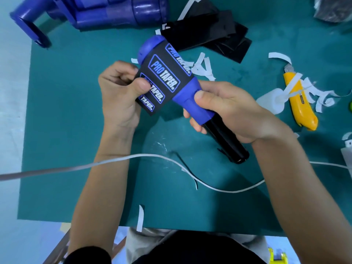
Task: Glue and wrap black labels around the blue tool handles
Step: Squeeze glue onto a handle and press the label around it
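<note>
From the head view, our right hand (pixel 228 111) is curled tight round the narrow neck of a blue plastic tool handle with a black tubular shaft (pixel 188 100), thumb on the blue part. The handle is held tilted above the green cutting mat (pixel 76 130). Its rounded cap points up and away from the grip and its black end points back towards us.

Just left of that grip, our left hand (pixel 120 92) pinches the loose flap of a black rectangular label (pixel 163 73), thumb on its printed face. The label lies partly round the thick barrel, and its free edge juts out below the left thumb.

The most room to move lies left of and below the hands, where only a long thin white strip (pixel 152 157) crosses the mat under both forearms. Right of the grip, a yellow utility knife (pixel 299 103) lies near, draped with curled white paper scraps (pixel 320 96). Beyond the cap lies a loose stack of black sheets (pixel 219 35); farther up and left, large blue plastic tool bodies (pixel 95 14) sit at the mat's far edge.

The label reads "PRO TAPER." in blue and white letters inside blue outlines, and the mark repeats. One mark reads whole; beside the left thumb only "TAPER." shows.
</note>
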